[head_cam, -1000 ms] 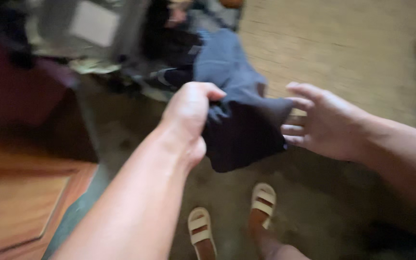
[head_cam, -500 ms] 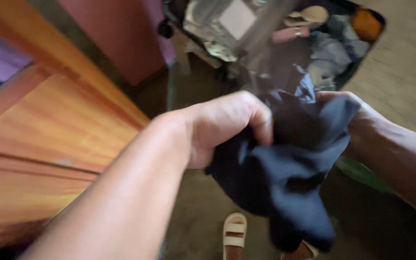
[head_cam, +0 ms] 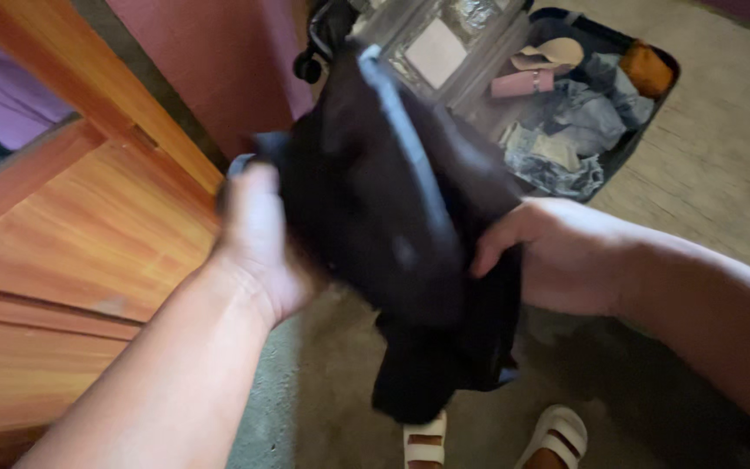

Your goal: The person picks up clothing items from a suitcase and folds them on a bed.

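Both hands are up in front of the chest, and between them hangs a dark garment (head_cam: 392, 226), bunched and draped, with a pale blue seam running down its upper fold. The left hand (head_cam: 258, 247) grips the garment's left side: the palm presses into the cloth, and the fingers (head_cam: 249, 187) curl over its edge, closed on it. The right hand (head_cam: 557, 252) clutches the right side, thumb on top and pressed against the fabric, the other fingers hidden under the cloth, so it is shut on the garment too. The lower end of the cloth dangles above two white sandals (head_cam: 488, 439) planted on the bare floor (head_cam: 340, 382). Farther off on the floor lies an open suitcase (head_cam: 653, 52), with crumpled grey clothes (head_cam: 575, 122), a pink pouch (head_cam: 523, 82) and something orange (head_cam: 647, 69) in its far corner. A wooden cabinet (head_cam: 88, 234) stands to the left.
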